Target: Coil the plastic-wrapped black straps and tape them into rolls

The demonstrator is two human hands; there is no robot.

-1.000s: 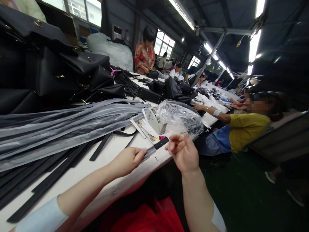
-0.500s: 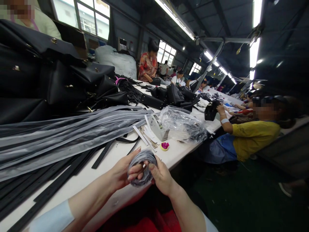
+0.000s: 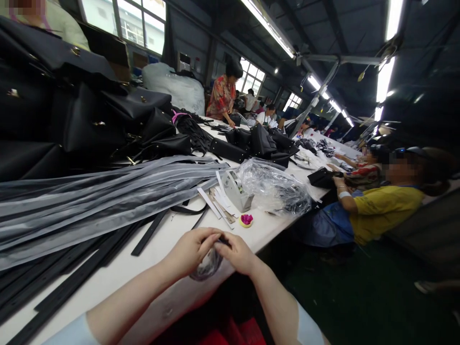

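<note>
A dark strap (image 3: 207,266) rolled into a ring and wrapped in clear plastic sits low between my hands at the table edge. My left hand (image 3: 192,248) curls over its top and left side. From the right, my right hand (image 3: 237,253) closes on the top of the roll, with its fingertips meeting those of my left hand. Much of the roll is hidden beneath the fingers. To the left, long straps in clear plastic sleeves (image 3: 143,187) lie in a pile over bare black straps (image 3: 97,258).
Beyond my hands stand a grey tape dispenser (image 3: 240,196), a small yellow-rimmed dish (image 3: 246,220) with pink bits, and crumpled clear plastic (image 3: 275,187). Black bags (image 3: 89,115) are heaped at the left. A person in a yellow shirt (image 3: 386,206) sits at the right.
My left hand has come out of the ring's centre and moved over its top. Both hands have drawn together at the roll's upper edge, and the ring has tilted.
</note>
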